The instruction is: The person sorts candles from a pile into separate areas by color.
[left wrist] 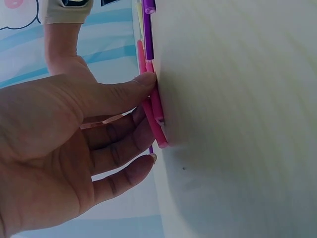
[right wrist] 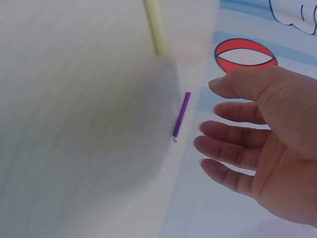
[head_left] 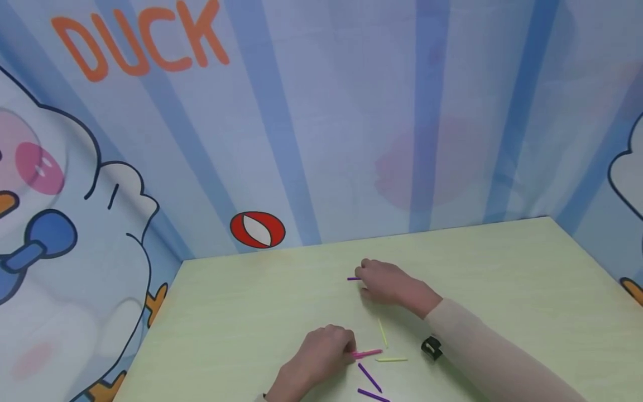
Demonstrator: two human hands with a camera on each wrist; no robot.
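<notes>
My left hand point(head_left: 324, 353) is low over the table, pinching two thin pink sticks point(head_left: 368, 354). In the left wrist view the thumb lies across these pink sticks point(left wrist: 154, 116), whose ends sit right at the tabletop. Farther back, my right hand point(head_left: 387, 281) reaches over the table with its fingers loosely spread. A purple stick point(head_left: 353, 278) pokes out beside its fingertips in the head view. The right wrist view shows that purple stick point(right wrist: 182, 115) lying on the table, apart from the relaxed fingers point(right wrist: 230, 148).
Between the hands lie a slanted yellow stick point(head_left: 383, 333) and a sideways yellow stick point(head_left: 391, 359). Two more purple sticks point(head_left: 370, 378) are near the front. A small black device point(head_left: 432, 347) shows beside the right sleeve. A printed backdrop point(head_left: 351, 111) rises behind the pale table point(head_left: 241, 312).
</notes>
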